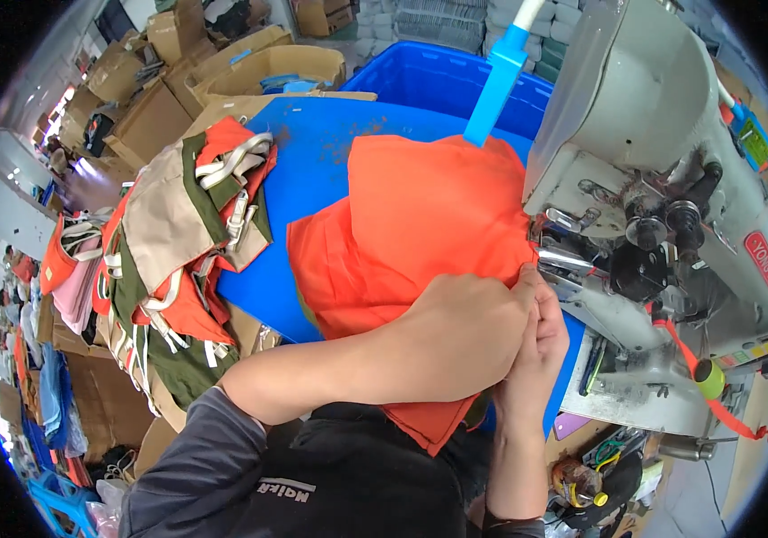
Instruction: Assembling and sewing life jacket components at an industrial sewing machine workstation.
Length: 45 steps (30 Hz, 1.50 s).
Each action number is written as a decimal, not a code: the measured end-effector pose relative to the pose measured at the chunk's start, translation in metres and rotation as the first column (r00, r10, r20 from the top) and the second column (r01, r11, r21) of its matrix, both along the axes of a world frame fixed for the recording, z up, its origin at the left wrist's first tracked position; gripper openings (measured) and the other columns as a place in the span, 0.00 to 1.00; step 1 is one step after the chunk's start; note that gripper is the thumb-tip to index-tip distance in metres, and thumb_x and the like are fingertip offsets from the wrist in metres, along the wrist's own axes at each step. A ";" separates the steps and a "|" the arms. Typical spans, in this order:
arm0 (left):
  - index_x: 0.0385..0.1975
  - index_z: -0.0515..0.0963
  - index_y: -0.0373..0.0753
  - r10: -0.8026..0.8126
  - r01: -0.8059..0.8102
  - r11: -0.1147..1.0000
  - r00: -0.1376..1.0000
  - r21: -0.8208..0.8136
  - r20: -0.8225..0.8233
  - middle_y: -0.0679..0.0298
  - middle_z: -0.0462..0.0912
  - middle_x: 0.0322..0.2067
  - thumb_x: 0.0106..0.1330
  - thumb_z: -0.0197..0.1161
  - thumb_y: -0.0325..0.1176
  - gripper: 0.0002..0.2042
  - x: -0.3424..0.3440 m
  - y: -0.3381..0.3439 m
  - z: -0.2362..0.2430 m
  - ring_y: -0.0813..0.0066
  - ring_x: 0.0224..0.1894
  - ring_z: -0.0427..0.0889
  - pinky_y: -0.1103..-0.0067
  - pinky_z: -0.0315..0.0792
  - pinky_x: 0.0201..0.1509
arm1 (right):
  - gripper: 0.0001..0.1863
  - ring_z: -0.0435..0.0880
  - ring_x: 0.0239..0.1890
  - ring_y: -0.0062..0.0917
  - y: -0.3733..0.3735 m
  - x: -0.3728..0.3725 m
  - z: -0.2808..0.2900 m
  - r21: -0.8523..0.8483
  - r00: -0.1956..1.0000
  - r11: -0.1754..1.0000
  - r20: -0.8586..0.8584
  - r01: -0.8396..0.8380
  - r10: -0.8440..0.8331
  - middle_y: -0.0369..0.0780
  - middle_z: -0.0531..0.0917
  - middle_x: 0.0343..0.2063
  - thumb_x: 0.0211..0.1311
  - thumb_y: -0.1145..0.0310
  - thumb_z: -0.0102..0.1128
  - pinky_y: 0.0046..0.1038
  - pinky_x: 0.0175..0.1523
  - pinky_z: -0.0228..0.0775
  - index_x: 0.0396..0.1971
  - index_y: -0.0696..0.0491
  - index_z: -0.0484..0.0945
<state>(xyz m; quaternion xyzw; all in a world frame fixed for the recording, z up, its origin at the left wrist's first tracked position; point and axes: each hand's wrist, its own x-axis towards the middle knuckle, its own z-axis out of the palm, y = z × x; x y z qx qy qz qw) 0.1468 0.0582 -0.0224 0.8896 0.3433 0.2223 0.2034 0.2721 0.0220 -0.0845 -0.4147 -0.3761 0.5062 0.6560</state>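
Note:
Orange fabric (429, 188) lies folded on the blue tabletop (294, 134), its right edge at the metal guide (563, 260) of a pale grey sewing machine (635, 90). My left hand (469, 332), back upward, pinches the fabric edge just below that guide. My right hand (541, 332) is right beside it, fingers curled at the same edge, overlapping my left fingertips. The fingertips are partly hidden. More orange cloth hangs below my left forearm.
A pile of orange, olive and beige strapped pieces (169, 215) lies at left. A blue bin (384, 72) and cardboard boxes (267, 63) stand behind. A blue-handled rod (496, 85) hangs above the fabric. Red tape (729, 417) dangles from the machine, above scissors and small items at lower right.

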 end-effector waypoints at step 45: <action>0.49 0.74 0.25 0.096 -0.107 0.992 0.984 0.067 0.148 0.52 0.81 0.27 0.60 0.57 0.26 0.18 0.014 0.006 -0.012 0.56 0.32 0.83 0.67 0.75 0.32 | 0.13 0.80 0.39 0.13 -0.001 0.004 0.003 -0.010 0.999 0.999 0.016 -0.037 0.037 0.39 0.84 0.40 0.74 0.73 0.47 0.16 0.44 0.70 0.54 0.61 0.70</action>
